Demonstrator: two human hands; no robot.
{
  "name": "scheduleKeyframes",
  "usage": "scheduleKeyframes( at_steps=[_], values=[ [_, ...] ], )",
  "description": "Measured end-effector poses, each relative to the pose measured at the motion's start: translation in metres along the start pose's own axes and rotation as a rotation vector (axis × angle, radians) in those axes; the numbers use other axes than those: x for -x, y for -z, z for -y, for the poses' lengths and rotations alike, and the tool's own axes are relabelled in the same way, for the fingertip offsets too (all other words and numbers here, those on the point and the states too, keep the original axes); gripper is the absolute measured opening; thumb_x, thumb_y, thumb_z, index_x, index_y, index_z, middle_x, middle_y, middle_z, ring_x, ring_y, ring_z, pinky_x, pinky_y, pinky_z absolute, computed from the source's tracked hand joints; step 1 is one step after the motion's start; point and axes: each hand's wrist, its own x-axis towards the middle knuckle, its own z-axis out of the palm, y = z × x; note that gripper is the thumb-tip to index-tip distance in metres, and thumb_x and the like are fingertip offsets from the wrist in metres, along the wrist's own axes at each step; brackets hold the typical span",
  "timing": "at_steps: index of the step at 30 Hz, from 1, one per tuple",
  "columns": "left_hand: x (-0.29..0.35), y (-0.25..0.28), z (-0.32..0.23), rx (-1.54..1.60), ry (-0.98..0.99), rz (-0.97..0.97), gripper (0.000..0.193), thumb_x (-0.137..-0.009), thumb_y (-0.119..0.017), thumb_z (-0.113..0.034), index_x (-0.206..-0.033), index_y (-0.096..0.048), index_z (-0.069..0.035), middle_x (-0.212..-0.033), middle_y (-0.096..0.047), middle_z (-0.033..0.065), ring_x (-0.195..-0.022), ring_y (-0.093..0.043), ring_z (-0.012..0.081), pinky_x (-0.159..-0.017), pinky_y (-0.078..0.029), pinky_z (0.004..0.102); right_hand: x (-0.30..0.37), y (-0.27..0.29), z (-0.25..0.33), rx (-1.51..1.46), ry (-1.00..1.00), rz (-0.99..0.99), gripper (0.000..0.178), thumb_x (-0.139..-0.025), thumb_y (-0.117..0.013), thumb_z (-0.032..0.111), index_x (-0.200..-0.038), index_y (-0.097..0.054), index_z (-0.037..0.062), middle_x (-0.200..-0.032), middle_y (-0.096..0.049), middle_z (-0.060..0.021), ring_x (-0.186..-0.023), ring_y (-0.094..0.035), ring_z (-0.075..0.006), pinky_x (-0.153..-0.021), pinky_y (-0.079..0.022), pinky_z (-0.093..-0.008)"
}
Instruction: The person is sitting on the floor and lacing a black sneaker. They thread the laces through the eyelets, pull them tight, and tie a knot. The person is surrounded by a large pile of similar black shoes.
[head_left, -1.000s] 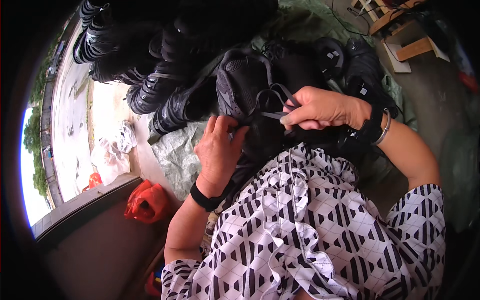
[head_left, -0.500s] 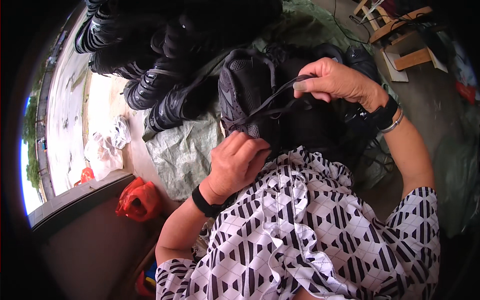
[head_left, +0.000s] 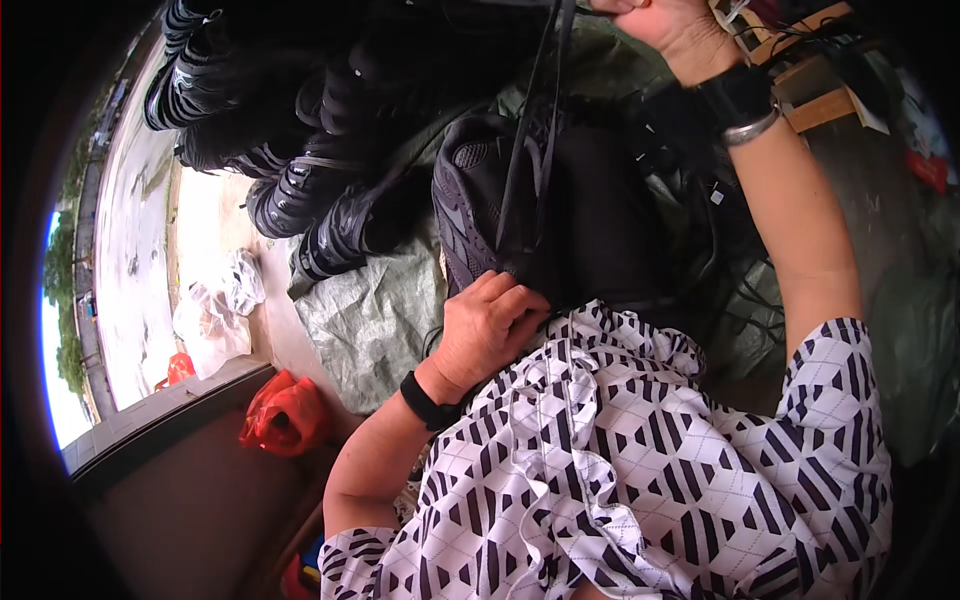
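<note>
A dark grey and black sneaker (head_left: 458, 205) rests over my dark-covered lap, with mesh patches showing on its upper. Two strands of black shoelace (head_left: 519, 150) rise taut from it toward the top edge. My right hand (head_left: 660, 25) is raised up there, closed on the lace ends; its fingertips are partly cut off by the frame. At the near end of the sneaker, my left hand (head_left: 490, 318) is closed with curled fingers against it. What those fingers pinch is hidden.
Stacks of black shoes (head_left: 310, 200) stand at the far left on a green-grey plastic sheet (head_left: 370, 310). A red plastic bag (head_left: 285, 412) and a clear bag (head_left: 212, 315) lie by a low ledge at left. Wooden furniture (head_left: 815, 105) stands far right.
My right hand has moved up and away from the sneaker, drawing the laces out long and taut. My left hand has stayed nearly in place.
</note>
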Motion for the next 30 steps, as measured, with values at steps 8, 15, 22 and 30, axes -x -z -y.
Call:
scheduleKeyframes(
  at_steps=[8, 15, 22, 30],
  values=[
    [-0.021, 0.021, -0.003, 0.003, 0.156, -0.034, 0.016, -0.083, -0.067, -0.010, -0.098, -0.068, -0.011, -0.075, -0.058, 0.0047, -0.068, -0.062, 0.0252, -0.057, -0.050, 0.0361, 0.044, -0.021, 0.011, 0.080, -0.237, 0.155, 0.022, -0.097, -0.056, 0.028, -0.088, -0.061, 0.0080, -0.057, -0.050, 0.0035, -0.039, -0.034, -0.0040, -0.037, -0.027, -0.0175],
    [-0.058, 0.028, -0.003, -0.558, -0.008, 0.298, 0.016, -0.078, -0.064, -0.010, -0.093, -0.058, -0.008, -0.085, -0.060, 0.0061, -0.078, -0.066, 0.0242, -0.059, -0.054, 0.0362, 0.058, -0.042, 0.022, 0.195, -0.150, 0.291, 0.022, -0.096, -0.059, 0.022, -0.098, -0.063, 0.0005, -0.058, -0.052, 0.0034, -0.040, -0.037, -0.0017, -0.037, -0.027, -0.0164],
    [-0.048, 0.018, 0.014, -0.513, -0.123, 0.192, 0.011, -0.081, -0.066, -0.011, -0.090, -0.061, -0.010, -0.074, -0.054, 0.0029, -0.065, -0.062, 0.0201, -0.049, -0.050, 0.0337, 0.068, -0.033, 0.019, 0.631, -0.019, 0.237, 0.022, -0.095, -0.059, 0.022, -0.097, -0.063, -0.0001, -0.058, -0.052, 0.0036, -0.041, -0.037, -0.0015, -0.037, -0.026, -0.0160],
    [-0.035, 0.008, 0.022, -0.350, -0.191, -0.146, 0.017, -0.075, -0.069, -0.008, -0.090, -0.060, -0.011, -0.072, -0.052, 0.0029, -0.059, -0.059, 0.0210, -0.049, -0.048, 0.0332, 0.145, -0.020, -0.108, 1.139, -0.110, 0.411, 0.017, -0.084, -0.068, 0.016, -0.089, -0.066, 0.0004, -0.071, -0.064, -0.0041, -0.059, -0.057, -0.0077, -0.055, -0.046, -0.0260]
  ],
)
